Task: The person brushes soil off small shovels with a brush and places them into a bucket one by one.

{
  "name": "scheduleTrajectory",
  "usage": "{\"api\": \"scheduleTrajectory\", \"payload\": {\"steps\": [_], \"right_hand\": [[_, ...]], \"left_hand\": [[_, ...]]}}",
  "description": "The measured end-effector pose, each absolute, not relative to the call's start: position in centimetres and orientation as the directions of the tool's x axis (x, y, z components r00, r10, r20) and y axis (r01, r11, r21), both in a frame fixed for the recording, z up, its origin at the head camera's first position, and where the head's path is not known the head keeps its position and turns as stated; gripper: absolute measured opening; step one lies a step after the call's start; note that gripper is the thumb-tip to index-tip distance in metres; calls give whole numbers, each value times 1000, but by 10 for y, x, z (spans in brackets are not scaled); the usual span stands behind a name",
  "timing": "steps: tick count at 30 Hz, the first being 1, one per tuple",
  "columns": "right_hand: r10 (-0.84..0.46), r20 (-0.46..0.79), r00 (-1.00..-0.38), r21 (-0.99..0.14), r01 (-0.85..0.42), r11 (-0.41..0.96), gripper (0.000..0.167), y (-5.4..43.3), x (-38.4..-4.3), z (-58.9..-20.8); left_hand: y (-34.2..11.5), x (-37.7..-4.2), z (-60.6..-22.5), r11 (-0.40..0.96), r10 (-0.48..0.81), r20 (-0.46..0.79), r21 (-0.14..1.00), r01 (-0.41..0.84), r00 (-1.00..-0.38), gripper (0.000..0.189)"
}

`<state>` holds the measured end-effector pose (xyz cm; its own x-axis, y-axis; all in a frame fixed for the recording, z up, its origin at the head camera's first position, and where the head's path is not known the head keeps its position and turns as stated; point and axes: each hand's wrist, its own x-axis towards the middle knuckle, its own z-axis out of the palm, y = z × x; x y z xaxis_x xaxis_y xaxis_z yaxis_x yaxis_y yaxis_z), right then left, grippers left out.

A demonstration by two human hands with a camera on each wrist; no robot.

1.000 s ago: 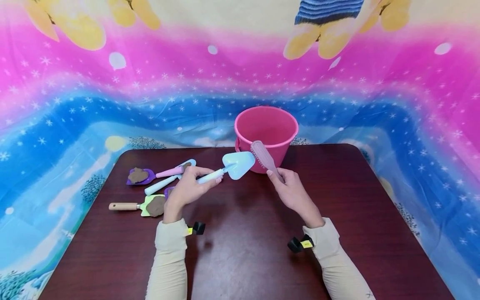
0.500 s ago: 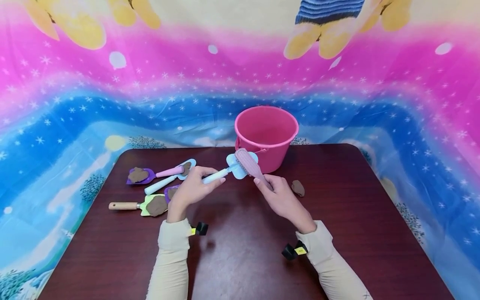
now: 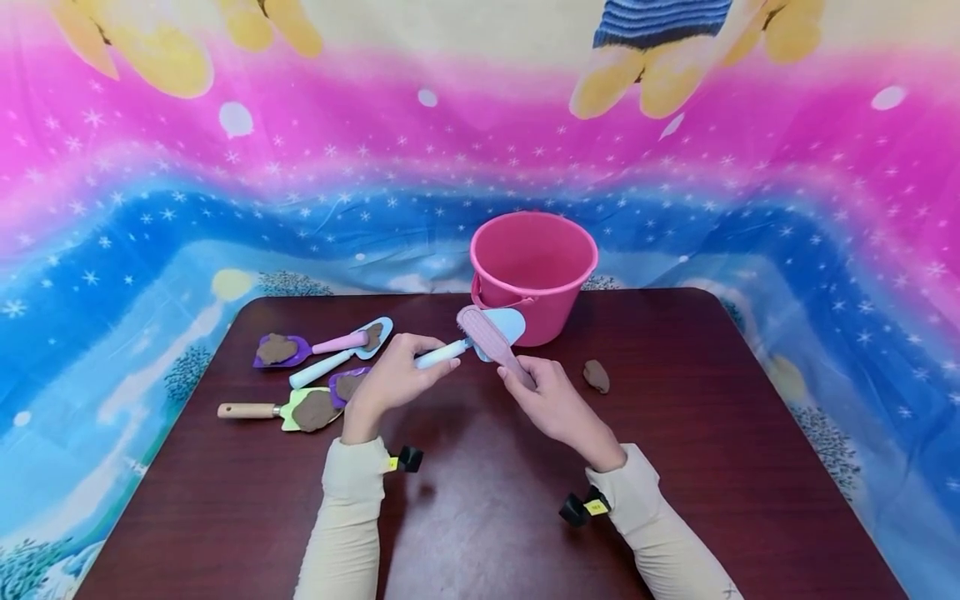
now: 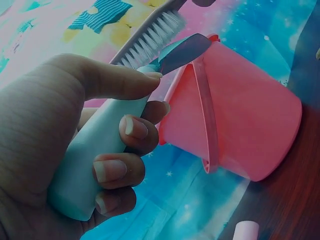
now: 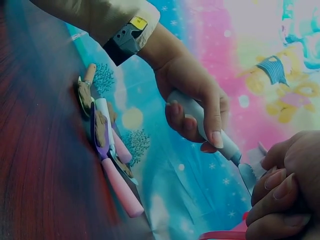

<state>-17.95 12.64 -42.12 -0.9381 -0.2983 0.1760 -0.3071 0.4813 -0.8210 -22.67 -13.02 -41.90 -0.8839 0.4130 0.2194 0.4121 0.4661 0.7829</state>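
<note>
In the head view my left hand [image 3: 393, 379] grips the handle of a light blue hand trowel [image 3: 508, 323], held above the table in front of the pink bucket [image 3: 555, 304]. My right hand [image 3: 558, 400] holds a mauve brush [image 3: 491, 337] by its handle. The brush lies across the trowel where blade and handle meet. White bristles [image 4: 155, 40] show beside the trowel's neck in the left wrist view; whether they touch it I cannot tell. Fingers wrap the pale trowel handle [image 4: 95, 150] there. The right hand [image 5: 285, 200] hides most of the brush in the right wrist view.
Several trowels bearing brown lumps lie at the left: a purple one [image 3: 300, 352] with a pink handle, a light blue one [image 3: 322, 368], and a green one [image 3: 288, 423] with a wooden handle. A brown lump [image 3: 596, 377] lies right of my right hand. Patterned cloth [image 3: 375, 225] hangs behind.
The brush has moved left and down, from the blade's right edge across it to the neck. My left hand has shifted slightly right. The lump at the right has come into view.
</note>
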Motion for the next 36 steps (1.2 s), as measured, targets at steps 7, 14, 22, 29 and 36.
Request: {"api": "scheduleTrajectory", "payload": {"steps": [7,14,22,29,36], "right_hand": [[-323,172,-931,-826,-315,467,15,127,-182,-426],[-310,198,-930,-810,-333,482,21,128,-184,-427],[-308,190,-932,-802,-328,499,27,130,-186,-426],[-304,166,-938,-818,-303,489,26,135,-186,-423],[-294,168,-941,-827,-296,477,30,141,-190,-424]], "left_hand": [[-131,-226,-418,464,414,213,787,407,-885,11],[-133,-226,-418,460,413,207,793,399,-887,12],[-138,-225,-417,467,400,204,793,390,-894,15],[-144,-223,-417,452,384,216,804,386,-898,15],[-147,-223,-416,441,377,216,813,380,-901,18]]}}
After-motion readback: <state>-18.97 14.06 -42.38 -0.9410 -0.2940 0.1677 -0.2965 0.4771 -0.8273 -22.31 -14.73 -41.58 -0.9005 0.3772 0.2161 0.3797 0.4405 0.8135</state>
